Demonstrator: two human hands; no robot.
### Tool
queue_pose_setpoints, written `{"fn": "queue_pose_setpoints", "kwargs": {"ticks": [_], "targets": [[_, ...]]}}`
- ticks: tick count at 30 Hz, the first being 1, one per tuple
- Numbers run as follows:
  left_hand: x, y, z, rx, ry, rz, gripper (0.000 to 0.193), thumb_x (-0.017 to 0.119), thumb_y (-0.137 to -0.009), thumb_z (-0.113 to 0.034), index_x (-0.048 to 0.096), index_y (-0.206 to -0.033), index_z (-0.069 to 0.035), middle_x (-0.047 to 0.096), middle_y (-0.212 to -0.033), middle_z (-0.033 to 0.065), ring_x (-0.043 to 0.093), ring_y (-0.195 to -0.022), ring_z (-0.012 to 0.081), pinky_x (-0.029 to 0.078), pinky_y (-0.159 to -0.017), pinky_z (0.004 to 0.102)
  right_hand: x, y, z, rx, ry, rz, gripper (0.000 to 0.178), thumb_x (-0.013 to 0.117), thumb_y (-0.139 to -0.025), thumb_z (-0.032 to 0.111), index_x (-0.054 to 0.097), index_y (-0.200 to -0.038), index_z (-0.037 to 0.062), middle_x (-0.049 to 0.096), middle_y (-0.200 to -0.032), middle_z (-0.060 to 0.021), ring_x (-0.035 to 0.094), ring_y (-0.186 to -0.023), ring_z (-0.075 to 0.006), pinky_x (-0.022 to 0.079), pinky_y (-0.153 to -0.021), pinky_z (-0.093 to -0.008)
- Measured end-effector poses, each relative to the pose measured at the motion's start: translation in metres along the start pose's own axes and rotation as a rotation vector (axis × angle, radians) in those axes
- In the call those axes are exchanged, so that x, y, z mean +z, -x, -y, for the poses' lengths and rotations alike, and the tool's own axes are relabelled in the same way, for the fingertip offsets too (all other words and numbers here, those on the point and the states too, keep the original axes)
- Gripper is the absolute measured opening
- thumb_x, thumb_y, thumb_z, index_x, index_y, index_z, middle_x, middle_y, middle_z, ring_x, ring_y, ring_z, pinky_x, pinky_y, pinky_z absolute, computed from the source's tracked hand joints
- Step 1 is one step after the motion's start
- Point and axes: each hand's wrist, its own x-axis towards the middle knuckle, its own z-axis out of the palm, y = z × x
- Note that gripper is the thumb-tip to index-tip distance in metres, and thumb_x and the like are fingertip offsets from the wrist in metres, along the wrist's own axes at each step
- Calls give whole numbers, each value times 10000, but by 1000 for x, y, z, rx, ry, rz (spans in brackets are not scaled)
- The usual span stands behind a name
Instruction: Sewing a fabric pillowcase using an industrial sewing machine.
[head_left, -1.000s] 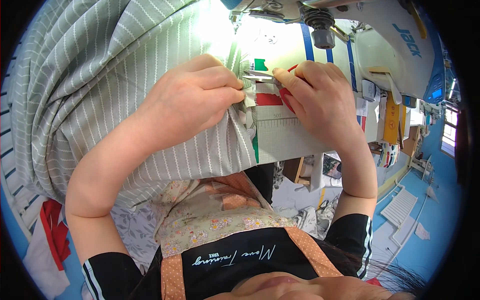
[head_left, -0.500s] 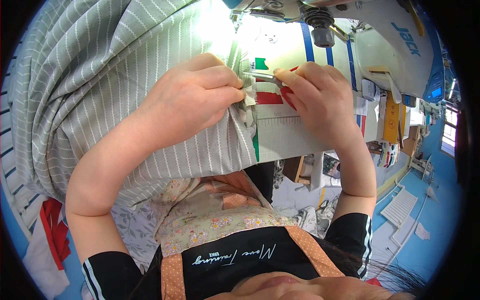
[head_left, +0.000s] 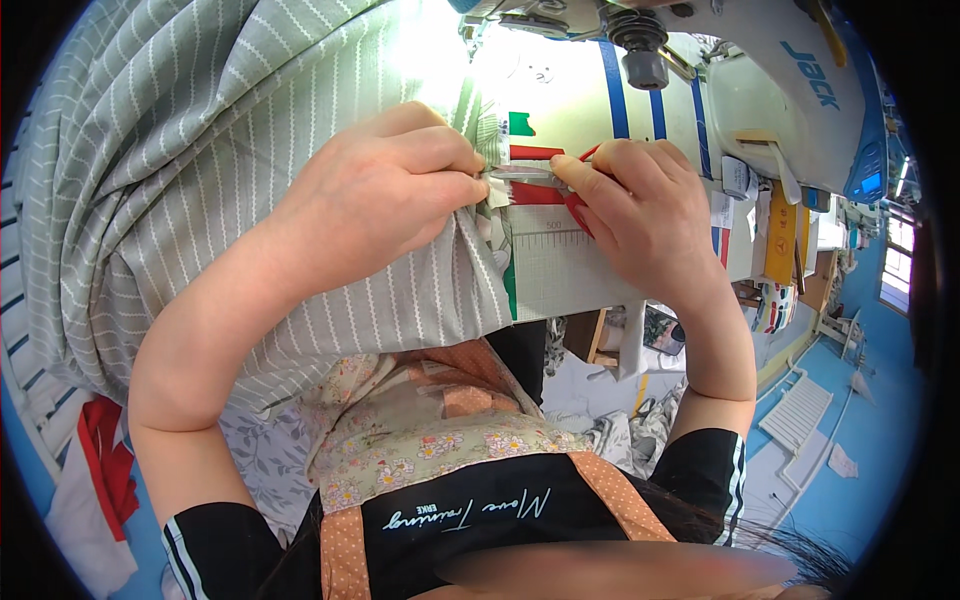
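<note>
A large grey fabric with white stripes [head_left: 350, 290] spreads over the left side and hangs at the front edge. My left hand [head_left: 390, 190] pinches its right edge, where a small pale strip of cloth [head_left: 499, 192] sticks out by the fingertips. In my right hand [head_left: 645, 205] is a pair of red-handled scissors [head_left: 525, 172], partly hidden by the fingers. Their blades point left and reach the pale strip beside my left fingertips. Whether the blades are parted is hard to make out.
A sewing machine [head_left: 780, 80] overhangs the back right, its needle area brightly lit. The work table [head_left: 560, 275] carries a printed ruler and red, green and blue tape strips. To the right stands a yellow box [head_left: 782, 240]; a small tray [head_left: 745, 140] lies near it.
The scissors have come slightly toward me, their blades now lower along the cloth edge at the pale strip. My left hand keeps its pinch almost in the same place.
</note>
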Motion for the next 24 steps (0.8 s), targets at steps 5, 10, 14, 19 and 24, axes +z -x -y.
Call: {"fn": "queue_pose_setpoints", "kwargs": {"ticks": [5, 10, 14, 19, 24], "targets": [[0, 0, 0, 0, 5, 7, 168, 711, -730, -33, 718, -889, -87, 667, -964, -5, 636, -947, 205, 567, -766, 338, 1, -2, 1, -12, -14, -22, 371, 746, -744, 91, 709, -1111, 133, 589, -904, -16, 608, -797, -209, 490, -736, -375], [-2, 0, -2, -20, -19, 34, 162, 706, -733, -38, 718, -885, -93, 658, -988, 15, 634, -950, 216, 567, -769, 345, 3, -3, -2, -22, -13, -8, 378, 751, -736, 94, 709, -1110, 131, 589, -903, -19, 604, -782, -211, 490, -720, -374], [-2, -1, -3, -22, -27, 17, 161, 704, -732, -42, 719, -881, -100, 658, -1010, 29, 633, -959, 224, 569, -767, 353, 6, -2, -2, -31, -34, -26, 379, 751, -732, 94, 709, -1107, 132, 595, -905, -19, 606, -785, -212, 492, -709, -373], [-3, 0, -2, -30, -25, 33, 163, 705, -729, -45, 722, -881, -103, 660, -1022, 30, 632, -968, 224, 570, -763, 357, 6, 2, -2, -11, -74, -36, 367, 745, -735, 90, 711, -1097, 135, 603, -903, -20, 608, -784, -211, 496, -704, -374], [-5, 0, -2, -11, -27, 47, 174, 704, -731, -44, 732, -890, -109, 663, -1025, 28, 634, -973, 223, 573, -758, 355, 2, 4, -1, -13, -48, -30, 358, 738, -740, 91, 713, -1093, 143, 601, -893, -10, 609, -781, -204, 493, -707, -370]]}}
